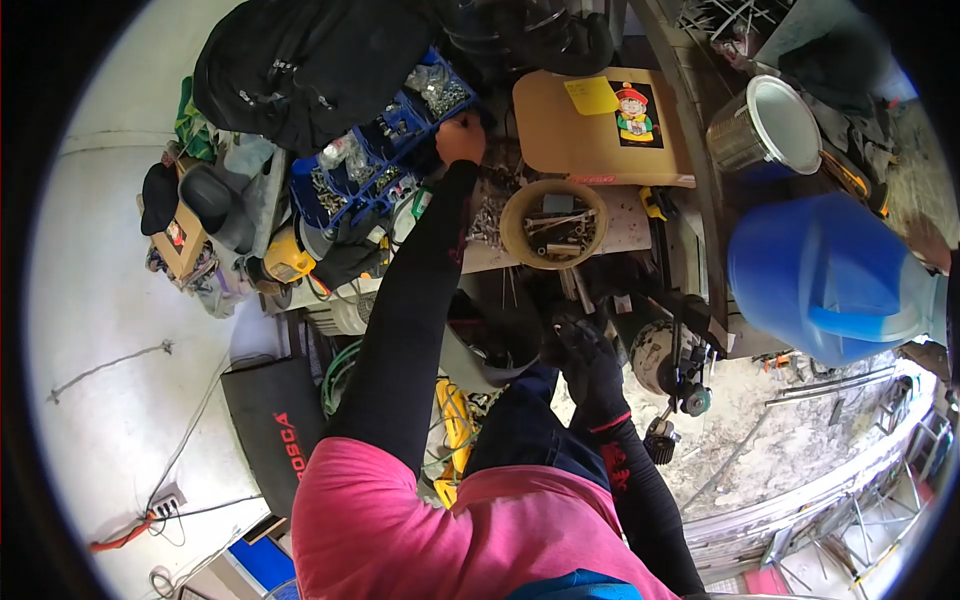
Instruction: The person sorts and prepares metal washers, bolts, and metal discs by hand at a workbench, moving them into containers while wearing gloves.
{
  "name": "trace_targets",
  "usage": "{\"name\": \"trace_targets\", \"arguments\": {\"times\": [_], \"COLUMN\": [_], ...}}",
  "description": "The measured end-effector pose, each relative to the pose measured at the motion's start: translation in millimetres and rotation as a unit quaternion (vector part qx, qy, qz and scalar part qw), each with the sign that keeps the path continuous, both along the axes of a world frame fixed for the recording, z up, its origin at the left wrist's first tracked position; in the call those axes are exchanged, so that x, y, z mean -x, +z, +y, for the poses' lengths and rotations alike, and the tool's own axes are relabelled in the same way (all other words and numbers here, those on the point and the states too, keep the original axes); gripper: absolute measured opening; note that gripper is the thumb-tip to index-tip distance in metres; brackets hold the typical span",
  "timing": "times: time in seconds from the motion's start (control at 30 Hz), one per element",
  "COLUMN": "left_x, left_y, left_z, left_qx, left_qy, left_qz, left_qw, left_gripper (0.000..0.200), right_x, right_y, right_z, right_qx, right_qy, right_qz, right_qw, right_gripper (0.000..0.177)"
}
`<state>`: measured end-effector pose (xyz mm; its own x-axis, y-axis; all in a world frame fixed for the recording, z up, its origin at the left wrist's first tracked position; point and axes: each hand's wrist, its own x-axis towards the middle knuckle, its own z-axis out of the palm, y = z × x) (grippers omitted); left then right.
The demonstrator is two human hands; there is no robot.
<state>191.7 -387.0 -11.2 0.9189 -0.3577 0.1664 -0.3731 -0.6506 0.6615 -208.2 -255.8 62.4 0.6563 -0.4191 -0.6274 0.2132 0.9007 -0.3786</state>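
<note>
My left hand (460, 140), bare below a black sleeve, is stretched to the front edge of the blue parts bins (398, 130). Its fingers look curled, and whatever they hold is hidden. Screws and small bagged hardware fill the bins. My right hand (590, 372) wears a dark glove and is closed low in front of my body. Narrow metal pieces (573, 290) stick up from its fingers, just below a round tan tub (515, 235) of metal tubes and fittings.
A cardboard box (560, 130) with a yellow note lies behind the tub. Right of it are a metal can (728, 128) and a large blue jug (800, 270), with another person's hand (928, 243) nearby. A grinder-like machine (660, 360) sits beside my right hand. A black backpack (300, 70) covers the back left.
</note>
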Motion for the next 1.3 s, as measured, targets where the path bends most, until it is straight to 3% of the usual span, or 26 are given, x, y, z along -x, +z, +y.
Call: {"name": "trace_targets", "arguments": {"times": [0.2, 0.27, 0.33, 0.37, 0.4, 0.47, 0.5, 0.53, 0.57, 0.6, 0.67, 0.7, 0.77, 0.8, 0.87, 0.9, 0.93, 1.0, 1.1, 1.17, 1.3], "left_x": [0.6, -7.3, -13.3, -28.2, -49.5, -50.4, -35.4, -33.3, -31.3, -39.8, -55.1, -62.0, -61.6, -50.6, -18.4, 5.2, 35.3, 114.0, 193.0, 226.5, 236.4], "left_y": [-17.7, -28.9, -36.8, -65.6, -111.6, -121.7, -89.2, -77.9, -67.2, -69.6, -82.4, -95.2, -88.7, -59.5, -12.3, 3.5, 20.9, 86.7, 148.2, 173.1, 180.4], "left_z": [-18.1, -24.3, -29.8, -29.1, -23.1, -13.7, -9.4, -9.8, -10.1, -10.5, -11.0, -11.0, -4.7, 3.3, 19.6, 28.0, 42.3, 87.5, 149.9, 169.6, 191.2], "left_qx": [0.132, 0.182, 0.241, 0.240, 0.289, 0.331, 0.334, 0.336, 0.335, 0.421, 0.496, 0.277, 0.022, -0.075, -0.173, 0.128, 0.396, 0.298, 0.166, 0.196, 0.271], "left_qy": [0.148, 0.193, 0.256, 0.256, 0.152, 0.044, 0.058, 0.063, 0.069, 0.075, 0.079, -0.046, -0.163, -0.219, -0.276, -0.205, -0.079, -0.130, -0.221, -0.217, -0.155], "left_qz": [0.070, 0.100, 0.175, 0.176, 0.080, -0.016, 0.101, 0.159, 0.216, 0.351, 0.473, 0.297, 0.083, 0.015, -0.049, 0.300, 0.587, 0.551, 0.474, 0.421, 0.436], "left_qw": [0.978, 0.959, 0.920, 0.920, 0.942, 0.943, 0.935, 0.926, 0.914, 0.833, 0.724, 0.913, 0.983, 0.973, 0.944, 0.923, 0.702, 0.769, 0.836, 0.858, 0.844], "left_gripper": [0.024, 0.023, 0.022, 0.022, 0.023, 0.024, 0.025, 0.026, 0.027, 0.025, 0.022, 0.020, 0.017, 0.014, 0.011, 0.011, 0.012, 0.017, 0.023, 0.023, 0.020], "right_x": [0.3, -0.6, -0.9, -1.2, -1.4, -2.9, -4.2, -6.9, -8.5, -7.3, -4.7, -4.6, -6.6, -6.9, -8.3, -9.1, -9.5, -10.2, -12.3, -15.4, -20.6], "right_y": [-10.7, -11.4, -6.7, -2.4, 2.3, 5.4, 5.0, -1.6, -9.4, -22.1, -39.0, -40.2, -17.2, -13.5, -8.4, -5.1, -2.1, 5.3, 22.2, 38.5, 63.9], "right_z": [11.2, 14.8, 9.8, 5.2, 0.8, -3.0, -3.6, -2.8, -0.9, 2.3, 5.2, 5.3, 1.0, 0.7, -2.1, -5.9, -10.9, -17.3, -24.3, -23.5, -21.4], "right_qx": [0.024, 0.159, 0.215, 0.270, 0.323, 0.400, 0.425, 0.247, 0.056, 0.057, 0.252, 0.314, 0.007, -0.030, 0.014, 0.037, 0.055, 0.075, 0.075, 0.043, 0.037], "right_qy": [-0.008, 0.022, 0.050, 0.078, 0.106, 0.147, 0.159, 0.089, 0.016, 0.016, 0.077, 0.096, 0.017, 0.001, 0.007, 0.012, 0.015, 0.017, 0.020, 0.019, 0.020], "right_qz": [-0.043, 0.001, 0.028, 0.053, 0.079, 0.115, 0.127, 0.042, -0.046, -0.046, 0.039, 0.069, -0.015, -0.024, -0.043, -0.053, -0.065, -0.084, -0.119, -0.154, -0.193], "right_qw": [0.999, 0.987, 0.975, 0.958, 0.937, 0.897, 0.882, 0.964, 0.997, 0.997, 0.964, 0.942, 1.000, 0.999, 0.999, 0.998, 0.996, 0.993, 0.990, 0.987, 0.980], "right_gripper": [0.035, 0.034, 0.034, 0.034, 0.033, 0.033, 0.033, 0.034, 0.034, 0.034, 0.037, 0.037, 0.044, 0.043, 0.041, 0.040, 0.039, 0.038, 0.036, 0.033, 0.032]}}
